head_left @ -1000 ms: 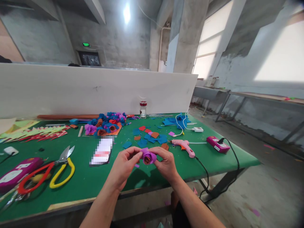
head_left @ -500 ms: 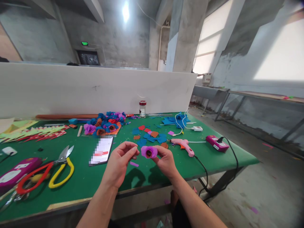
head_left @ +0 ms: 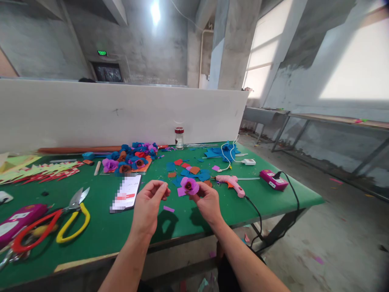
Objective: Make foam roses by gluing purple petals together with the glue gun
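Note:
A purple paper flower with a dark brown centre (head_left: 190, 186) is pinched in the fingers of my right hand (head_left: 208, 201), above the green table (head_left: 188, 221). Just left of it, my left hand (head_left: 149, 205) has its thumb and forefinger pressed together; whatever they hold, if anything, is too small to make out. Beyond the hands lie blue, red, brown and purple paper pieces (head_left: 203, 174). To the right of the flower rests a pink glue gun (head_left: 231, 183). A heap of finished paper flowers (head_left: 133, 158) is at the back left.
A phone (head_left: 127, 194) lies left of my left hand. Scissors with red and yellow handles (head_left: 74, 221) and a magenta power strip (head_left: 22, 221) are at the left. Another magenta power strip (head_left: 274, 180) with a black cable sits right. A red-lidded jar (head_left: 179, 138) stands behind.
The flower has been tilted in my right hand, so its opening and spread petals show more. My left hand has shifted slightly away from it. The whole view has moved a little.

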{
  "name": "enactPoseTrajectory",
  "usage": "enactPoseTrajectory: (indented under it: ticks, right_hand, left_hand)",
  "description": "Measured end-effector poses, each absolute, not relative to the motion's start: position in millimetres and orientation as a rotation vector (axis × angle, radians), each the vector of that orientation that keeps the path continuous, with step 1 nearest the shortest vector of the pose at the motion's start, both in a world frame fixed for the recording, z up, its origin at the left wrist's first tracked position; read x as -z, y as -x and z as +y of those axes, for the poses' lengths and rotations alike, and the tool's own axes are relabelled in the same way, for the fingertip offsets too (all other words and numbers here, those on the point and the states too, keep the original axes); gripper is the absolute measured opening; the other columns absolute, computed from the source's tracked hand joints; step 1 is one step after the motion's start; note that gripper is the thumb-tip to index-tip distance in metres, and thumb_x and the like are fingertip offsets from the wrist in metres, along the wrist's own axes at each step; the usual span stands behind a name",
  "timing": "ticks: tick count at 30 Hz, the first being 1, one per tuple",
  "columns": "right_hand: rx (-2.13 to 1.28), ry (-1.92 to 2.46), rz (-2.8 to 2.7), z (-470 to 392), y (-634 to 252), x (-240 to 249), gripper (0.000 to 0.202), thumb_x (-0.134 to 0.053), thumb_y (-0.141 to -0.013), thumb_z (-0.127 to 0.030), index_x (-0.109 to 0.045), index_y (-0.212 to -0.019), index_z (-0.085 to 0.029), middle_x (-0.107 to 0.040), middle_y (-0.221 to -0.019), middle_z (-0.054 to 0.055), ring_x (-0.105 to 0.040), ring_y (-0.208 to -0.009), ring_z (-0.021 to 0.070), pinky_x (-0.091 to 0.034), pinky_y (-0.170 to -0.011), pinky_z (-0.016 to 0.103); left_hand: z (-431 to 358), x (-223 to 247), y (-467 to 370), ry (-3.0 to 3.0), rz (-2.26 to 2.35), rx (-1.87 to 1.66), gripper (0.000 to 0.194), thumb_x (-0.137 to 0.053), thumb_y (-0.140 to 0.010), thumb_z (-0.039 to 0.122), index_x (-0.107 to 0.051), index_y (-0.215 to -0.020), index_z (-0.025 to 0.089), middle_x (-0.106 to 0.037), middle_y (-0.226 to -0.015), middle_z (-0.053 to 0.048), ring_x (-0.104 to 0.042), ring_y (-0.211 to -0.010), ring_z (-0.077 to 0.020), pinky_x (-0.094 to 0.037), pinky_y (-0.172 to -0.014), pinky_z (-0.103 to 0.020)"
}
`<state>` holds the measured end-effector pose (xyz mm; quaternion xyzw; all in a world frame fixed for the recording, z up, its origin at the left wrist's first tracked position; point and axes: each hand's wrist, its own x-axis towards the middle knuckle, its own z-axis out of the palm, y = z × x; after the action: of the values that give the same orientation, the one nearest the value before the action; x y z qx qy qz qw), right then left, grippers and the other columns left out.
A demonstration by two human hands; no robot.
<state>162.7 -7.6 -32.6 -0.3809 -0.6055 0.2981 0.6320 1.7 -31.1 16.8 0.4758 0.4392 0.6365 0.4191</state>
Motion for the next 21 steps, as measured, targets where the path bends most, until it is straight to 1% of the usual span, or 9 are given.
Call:
enactPoseTrajectory:
  ticks: [2,6,9,15,21]
  right_hand:
    - [-0.665,0.88,-1.357,-7,-163,33,0.011,-0.067,-0.077,-0.027,-0.07,-0.084,-0.018,-0.066,-0.063,-0.002,-0.06,-0.055,0.0135,-0.049,-0.056,0.023]
    - [-0.579,0.848,-1.33,-9,-164,31,0.013,-0.067,-0.077,-0.024,-0.07,-0.088,-0.019,-0.072,-0.079,0.001,-0.065,-0.067,0.016,-0.053,-0.066,0.026]
    - [-0.493,0.845,-1.335,-12,-165,27,0.013,-0.065,-0.078,-0.022,-0.07,-0.09,-0.02,-0.073,-0.083,0.002,-0.067,-0.073,0.0172,-0.054,-0.07,0.027]
    - [-0.432,0.904,-1.331,-15,-164,28,0.01,-0.061,-0.079,-0.018,-0.068,-0.086,-0.02,-0.07,-0.079,0.002,-0.064,-0.066,0.0151,-0.05,-0.062,0.025]
    - [-0.42,0.926,-1.311,-14,-163,29,0.007,-0.06,-0.078,-0.02,-0.064,-0.084,-0.02,-0.067,-0.074,0.0,-0.06,-0.062,0.0134,-0.048,-0.06,0.024]
  left_hand:
    - [-33,-16,-6,-1.224,1.082,-1.527,0.02,-0.073,-0.073,0.035,-0.063,-0.074,0.018,-0.062,-0.065,0.001,-0.055,-0.064,-0.012,-0.041,-0.061,-0.022]
    - [-40,-16,-17,-1.306,1.051,-1.485,0.019,-0.072,-0.074,0.036,-0.065,-0.075,0.018,-0.062,-0.066,0.001,-0.054,-0.065,-0.012,-0.04,-0.062,-0.022]
    - [-44,-17,-21,-1.346,1.04,-1.476,0.019,-0.071,-0.075,0.036,-0.065,-0.076,0.018,-0.062,-0.067,0.0,-0.055,-0.066,-0.0121,-0.041,-0.062,-0.022]
    - [-46,-16,-26,-1.199,0.921,-1.31,0.02,-0.073,-0.074,0.033,-0.063,-0.078,0.016,-0.061,-0.066,0.0,-0.052,-0.061,-0.0095,-0.04,-0.056,-0.02]
    - [-50,-16,-32,-0.849,0.718,-1.087,0.024,-0.075,-0.072,0.028,-0.06,-0.088,0.017,-0.06,-0.071,0.0,-0.055,-0.058,-0.0095,-0.041,-0.051,-0.02]
